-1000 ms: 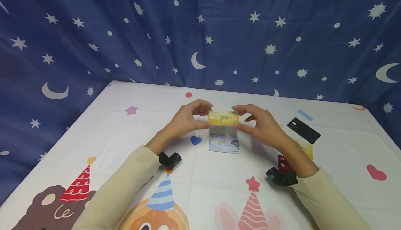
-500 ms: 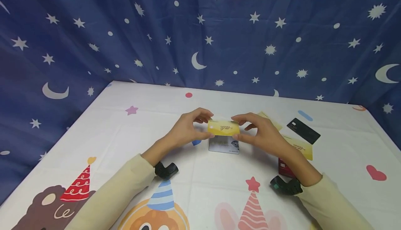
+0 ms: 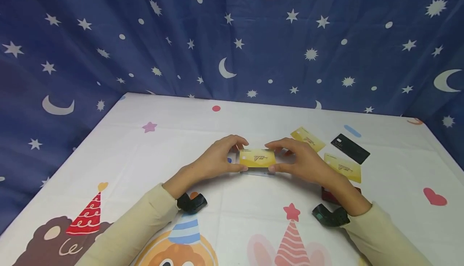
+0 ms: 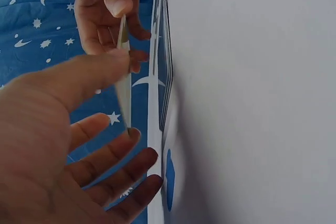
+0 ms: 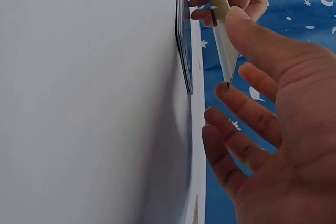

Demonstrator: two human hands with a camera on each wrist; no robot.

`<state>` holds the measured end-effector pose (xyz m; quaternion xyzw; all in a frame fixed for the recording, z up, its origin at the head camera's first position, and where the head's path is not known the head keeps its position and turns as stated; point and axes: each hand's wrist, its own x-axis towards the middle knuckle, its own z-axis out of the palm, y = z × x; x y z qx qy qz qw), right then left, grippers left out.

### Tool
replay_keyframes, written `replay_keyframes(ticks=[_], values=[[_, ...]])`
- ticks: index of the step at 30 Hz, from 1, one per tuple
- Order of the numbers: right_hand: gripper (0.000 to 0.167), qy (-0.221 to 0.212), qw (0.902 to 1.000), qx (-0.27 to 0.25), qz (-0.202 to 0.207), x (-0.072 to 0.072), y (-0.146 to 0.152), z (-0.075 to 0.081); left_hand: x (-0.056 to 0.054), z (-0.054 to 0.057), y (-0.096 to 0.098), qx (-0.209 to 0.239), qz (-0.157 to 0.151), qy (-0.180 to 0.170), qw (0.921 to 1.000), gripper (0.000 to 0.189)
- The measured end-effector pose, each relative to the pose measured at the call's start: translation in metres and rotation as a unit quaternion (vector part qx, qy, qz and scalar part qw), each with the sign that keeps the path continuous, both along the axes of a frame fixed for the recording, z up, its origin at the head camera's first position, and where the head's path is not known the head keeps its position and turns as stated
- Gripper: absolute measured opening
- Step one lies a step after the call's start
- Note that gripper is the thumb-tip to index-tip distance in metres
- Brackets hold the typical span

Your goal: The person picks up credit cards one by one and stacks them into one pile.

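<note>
A yellow card [image 3: 257, 158] is held level above the table by both hands. My left hand [image 3: 217, 158] pinches its left end between thumb and fingers, and my right hand [image 3: 304, 160] pinches the right end. Just beneath it lies a silver card [image 3: 258, 172], mostly covered from the head view. Edge-on in the left wrist view, a thin stack of cards [image 4: 166, 77] lies on the table, with a gap between it and the held yellow card [image 4: 124, 90]. The right wrist view shows the same stack [image 5: 184, 45] below the pinched card.
Right of the hands lie two more yellow cards [image 3: 307, 139] [image 3: 342, 168], a black card [image 3: 350, 148] and a red card [image 3: 328, 196] partly under the right forearm. The white printed tablecloth [image 3: 181, 117] ends at a blue starry curtain [image 3: 163, 28].
Both hands have lowered the yellow card toward the person, so it now covers most of the silver card. The yellow card behind the right hand has come into view.
</note>
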<state>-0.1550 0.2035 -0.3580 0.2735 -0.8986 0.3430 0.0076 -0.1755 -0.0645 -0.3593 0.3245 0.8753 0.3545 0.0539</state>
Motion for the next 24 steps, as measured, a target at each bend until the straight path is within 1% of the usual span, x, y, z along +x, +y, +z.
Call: replay_keyframes(ticks=[9,16,19,24], values=[[0.058,0.007,0.9998,0.018,0.003,0.0004,-0.0003,-0.0026,0.0025,0.0002,0.0021,-0.025,-0.002,0.011,0.9996,0.06],[0.059,0.004,0.9992,0.04,0.005,0.001,-0.002,-0.0038,0.0022,-0.0002,0.0017,-0.028,-0.005,0.016,0.9995,0.06],[0.058,0.004,0.9992,0.04,0.007,0.0017,-0.0021,-0.0055,0.0028,-0.0003,0.0017,-0.031,-0.008,0.02,0.9993,0.06],[0.056,0.015,0.9986,0.049,0.014,0.0029,-0.0027,-0.0092,0.004,-0.0008,0.0017,-0.036,-0.009,0.019,0.9991,0.06]])
